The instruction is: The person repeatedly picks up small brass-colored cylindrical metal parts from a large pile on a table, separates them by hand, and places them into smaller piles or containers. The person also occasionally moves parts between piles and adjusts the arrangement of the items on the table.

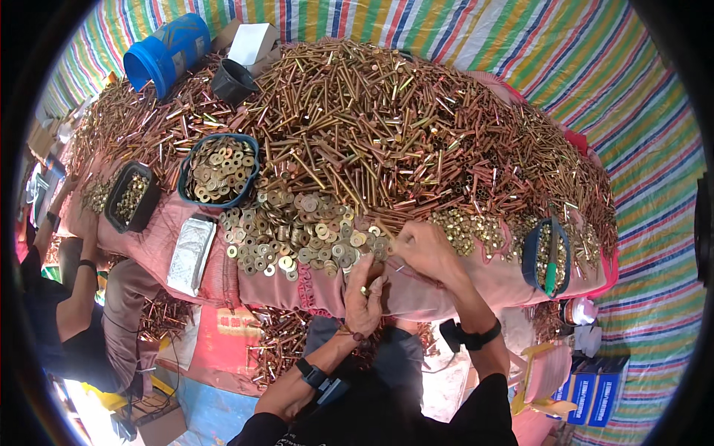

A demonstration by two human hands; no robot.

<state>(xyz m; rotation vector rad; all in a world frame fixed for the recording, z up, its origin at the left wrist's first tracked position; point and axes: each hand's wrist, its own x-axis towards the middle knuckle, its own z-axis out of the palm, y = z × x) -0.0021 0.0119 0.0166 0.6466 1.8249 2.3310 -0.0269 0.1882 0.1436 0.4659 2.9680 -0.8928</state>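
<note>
My left hand (363, 301) is curled at the near edge of the washer heap (290, 230), with a small brass-coloured piece (363, 291) that looks like a nut held in it. Just to its right, my right hand (428, 251) is closed in a pinch. A thin copper-coloured bolt (386, 230) seems to stick out leftward from its fingertips, though the fingers cover most of it. The two hands are close together but apart. Loose nuts (465, 232) lie beyond my right hand, and the big pile of bolts (357, 126) rises behind both.
A blue basket of washers (184, 178), a dark tub of nuts (111, 204) and a silver packet (192, 254) are on the left. Right is a blue basket (529, 256) holding nuts and a green-handled tool (551, 276). Another person's arm (78, 293) reaches in at far left.
</note>
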